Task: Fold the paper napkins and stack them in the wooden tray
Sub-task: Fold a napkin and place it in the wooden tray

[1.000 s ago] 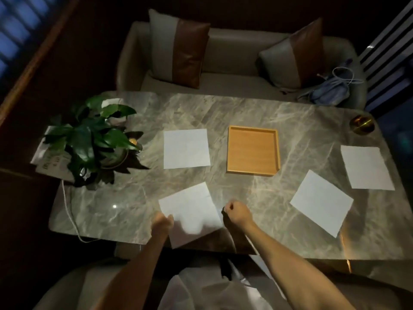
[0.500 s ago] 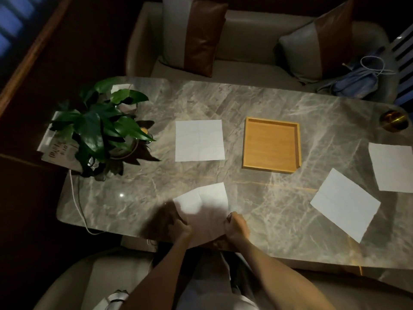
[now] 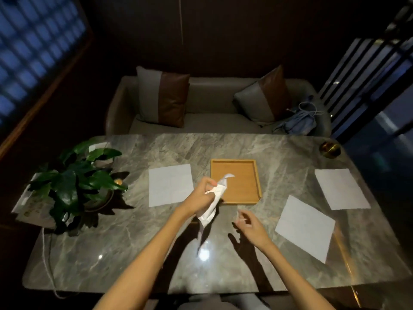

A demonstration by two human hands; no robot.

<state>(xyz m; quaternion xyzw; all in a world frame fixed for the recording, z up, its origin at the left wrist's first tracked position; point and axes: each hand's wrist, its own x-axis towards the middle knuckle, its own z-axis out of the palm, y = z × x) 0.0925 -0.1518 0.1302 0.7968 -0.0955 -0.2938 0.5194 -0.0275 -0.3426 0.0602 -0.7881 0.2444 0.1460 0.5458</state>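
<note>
Half a second ago one napkin lay flat at the near edge of the worktop [image 3: 111,253], with both hands pinching its near corners. Now that lifted napkin [image 3: 211,205] is off the stone, bunched into a long crumpled strip. The right hand [image 3: 251,224] has let go. It hovers with fingers loosely spread and holding nothing, just right of the strip's hanging end. The three flat napkins lie where they did: the left napkin [image 3: 171,185] beside the wooden tray [image 3: 243,189], the tilted napkin [image 3: 305,228] toward the near right, and the right napkin [image 3: 342,189] by the right edge.

A potted plant [image 3: 78,184] stands at the left edge, and a white cable [image 3: 48,260] runs off the near left corner. A brass-coloured round object [image 3: 329,148] sits at the far right corner. Beyond the far edge is a sofa [image 3: 207,124] with two cushions and a blue bundle [image 3: 299,124]. From this view the strip covers the tray's near left corner; whether they touch cannot be told.

The left hand [image 3: 202,194] grips the strip with its fingers curled round it. The strip's upper tip stands out past the fingers in front of the tray's floor, and its lower end hangs below the hand toward the near edge.
</note>
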